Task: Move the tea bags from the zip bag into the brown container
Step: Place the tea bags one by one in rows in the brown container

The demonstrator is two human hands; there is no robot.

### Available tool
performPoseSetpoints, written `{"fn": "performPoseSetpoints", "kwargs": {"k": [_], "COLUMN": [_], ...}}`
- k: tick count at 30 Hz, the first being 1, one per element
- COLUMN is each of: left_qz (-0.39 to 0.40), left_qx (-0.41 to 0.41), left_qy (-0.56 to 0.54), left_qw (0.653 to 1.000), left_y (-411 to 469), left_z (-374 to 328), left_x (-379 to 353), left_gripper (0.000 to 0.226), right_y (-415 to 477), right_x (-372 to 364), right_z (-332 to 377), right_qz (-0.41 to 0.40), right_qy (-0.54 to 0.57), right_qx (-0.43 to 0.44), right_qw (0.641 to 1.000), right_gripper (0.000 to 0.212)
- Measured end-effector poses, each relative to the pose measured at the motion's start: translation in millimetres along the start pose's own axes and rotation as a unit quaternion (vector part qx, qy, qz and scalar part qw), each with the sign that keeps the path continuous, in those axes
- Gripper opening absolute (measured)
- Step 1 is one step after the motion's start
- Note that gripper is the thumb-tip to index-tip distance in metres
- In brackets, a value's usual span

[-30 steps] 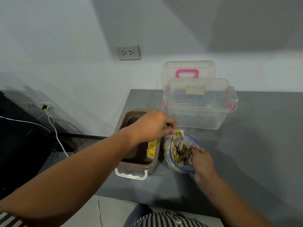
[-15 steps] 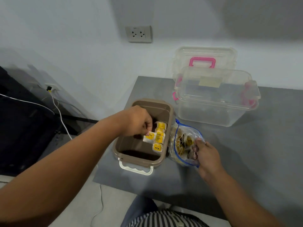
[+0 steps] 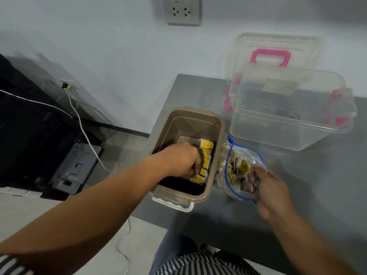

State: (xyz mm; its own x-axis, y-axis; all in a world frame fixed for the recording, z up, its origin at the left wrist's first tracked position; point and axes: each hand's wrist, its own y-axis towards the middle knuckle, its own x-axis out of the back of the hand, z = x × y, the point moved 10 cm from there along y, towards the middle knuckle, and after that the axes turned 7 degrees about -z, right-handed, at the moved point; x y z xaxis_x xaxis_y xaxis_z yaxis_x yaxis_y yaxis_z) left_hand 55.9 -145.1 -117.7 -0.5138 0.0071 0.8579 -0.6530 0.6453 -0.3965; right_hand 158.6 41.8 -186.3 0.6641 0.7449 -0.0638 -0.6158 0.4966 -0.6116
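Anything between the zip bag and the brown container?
Nothing visible. The clear blue-zipped plastic bag lies open beside the lidless brown plastic container, where the left hand touches yellow-tagged tea bags; the right hand holds the bag.

Left hand (image 3: 182,157) fingertips unseen inside brown container (image 3: 198,116); right hand (image 3: 272,187) fingers blurred behind zip bag (image 3: 245,155).

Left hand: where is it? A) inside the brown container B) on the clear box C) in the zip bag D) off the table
A: the left hand reaches down into the brown container, at the row of yellow-tagged tea bags; the right hand holds the zip bag.
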Motion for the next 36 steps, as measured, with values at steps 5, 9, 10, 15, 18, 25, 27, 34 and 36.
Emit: {"fn": "performPoseSetpoints", "kwargs": {"k": [5, 9, 10, 15, 18, 25, 27, 34, 36], "left_qz": [-0.03, -0.025, -0.026, -0.027, -0.023, -0.085, -0.131, -0.137, -0.088], "left_qx": [0.014, 0.032, 0.034, 0.035, 0.038, 0.03, 0.027, -0.09, -0.118], "left_qy": [-0.01, 0.003, 0.008, 0.018, 0.005, -0.045, -0.066, -0.039, 0.009], "left_qw": [0.999, 0.999, 0.999, 0.999, 0.999, 0.995, 0.989, 0.986, 0.989], "left_y": [7.3, 8.5, 8.4, 6.8, 5.0, -2.8, -5.1, 3.6, 13.5], "left_z": [3.9, 8.0, 8.6, 8.8, 9.7, 7.7, 1.6, -77.1, -96.5], "left_x": [1.8, -1.8, -2.3, -1.3, 1.2, 38.8, 61.9, 88.6, 71.5], "left_gripper": [0.013, 0.008, 0.007, 0.007, 0.011, 0.012, 0.012, 0.01, 0.014], "right_y": [2.9, 2.1, 1.3, -1.5, 1.1, 4.3, 1.9, 0.6, -0.3], "right_x": [0.5, -1.8, -1.2, -1.1, 1.0, 1.4, -0.2, -2.3, -5.2], "right_z": [0.4, 1.8, 2.2, 1.3, -0.8, -1.8, -0.8, -2.2, -4.3], "right_qz": [-0.004, 0.011, 0.01, 0.01, 0.002, 0.006, 0.009, 0.011, 0.013], "right_qy": [0.006, 0.001, -0.005, -0.022, -0.031, -0.03, -0.03, -0.033, -0.029], "right_qx": [0.001, -0.002, -0.004, -0.008, -0.006, 0.017, 0.025, 0.055, 0.05], "right_qw": [1.0, 1.0, 1.0, 1.0, 1.0, 0.999, 0.999, 0.998, 0.998], "right_gripper": [0.027, 0.025, 0.025, 0.027, 0.027, 0.028, 0.029, 0.029, 0.029]}}
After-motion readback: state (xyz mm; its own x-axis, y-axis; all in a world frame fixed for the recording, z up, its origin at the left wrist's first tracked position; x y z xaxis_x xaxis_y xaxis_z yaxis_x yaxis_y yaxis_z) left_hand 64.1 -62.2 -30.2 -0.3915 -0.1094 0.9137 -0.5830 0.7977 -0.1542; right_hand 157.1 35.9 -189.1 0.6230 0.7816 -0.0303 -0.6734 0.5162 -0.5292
